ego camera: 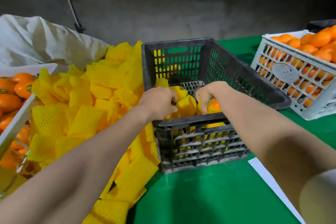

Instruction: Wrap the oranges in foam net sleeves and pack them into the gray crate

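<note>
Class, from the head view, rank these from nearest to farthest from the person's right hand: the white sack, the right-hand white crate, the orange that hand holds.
1. Orange: gripped by the right hand, inside the gray crate.
2. White crate: to the right, on the green table.
3. White sack: far left, behind the foam sleeves.

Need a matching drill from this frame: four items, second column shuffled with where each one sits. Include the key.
Column 1
1. gray crate
2. white crate on the right
3. heap of foam net sleeves
4. white sheet

Column 2
A. flat on the green table, near right
B. centre, sleeved oranges inside
C. far right, full of bare oranges
D. just left of the gray crate

Pairs: 1-B, 2-C, 3-D, 4-A
</note>
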Available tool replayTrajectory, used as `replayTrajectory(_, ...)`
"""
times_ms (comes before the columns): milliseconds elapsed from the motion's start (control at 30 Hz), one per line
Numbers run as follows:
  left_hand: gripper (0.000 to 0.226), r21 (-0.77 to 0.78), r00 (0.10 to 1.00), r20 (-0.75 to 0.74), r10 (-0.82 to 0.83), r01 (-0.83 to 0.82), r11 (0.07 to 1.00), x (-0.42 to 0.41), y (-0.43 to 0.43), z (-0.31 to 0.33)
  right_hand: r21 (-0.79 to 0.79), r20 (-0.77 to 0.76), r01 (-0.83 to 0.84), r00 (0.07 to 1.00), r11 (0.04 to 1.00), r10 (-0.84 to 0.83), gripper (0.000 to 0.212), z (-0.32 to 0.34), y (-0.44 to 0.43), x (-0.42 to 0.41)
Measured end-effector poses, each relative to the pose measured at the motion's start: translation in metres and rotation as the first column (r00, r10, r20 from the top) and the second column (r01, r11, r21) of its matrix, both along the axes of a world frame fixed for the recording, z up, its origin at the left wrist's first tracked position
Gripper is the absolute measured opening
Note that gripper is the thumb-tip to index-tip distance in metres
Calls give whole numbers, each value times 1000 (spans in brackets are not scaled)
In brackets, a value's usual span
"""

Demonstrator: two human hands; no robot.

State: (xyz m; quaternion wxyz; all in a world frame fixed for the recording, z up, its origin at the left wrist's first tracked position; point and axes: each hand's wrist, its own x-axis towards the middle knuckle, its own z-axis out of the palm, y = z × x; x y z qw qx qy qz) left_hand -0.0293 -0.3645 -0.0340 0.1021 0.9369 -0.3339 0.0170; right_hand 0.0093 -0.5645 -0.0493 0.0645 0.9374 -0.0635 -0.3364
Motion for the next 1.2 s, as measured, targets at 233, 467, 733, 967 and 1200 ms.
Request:
replayTrajectory(233,23,-122,999,-20,33,-35,992,-2,2,0,146,-225,31,974,989,2,42,-3,7,-2)
replayTrajectory(467,21,-681,996,-68,63,-92,727,-6,43,-1,236,685,-118,725,964,-79,21,19,27,-18)
replayTrajectory(733,13,-761,952,-188,240,-296,577,17,174,23,434,882,-683,454,587,-125,12,33,199,-69)
replayTrajectory(967,13,-732,895,-193,401,-404,549,-7,265,12,260,569,-639,707,724,420,83,-37,304,-53)
replayTrajectory(1200,22,-679,884,-278,375,-457,574,-21,324,0,341,733,-675,627,654,265,53,-37,334,-50)
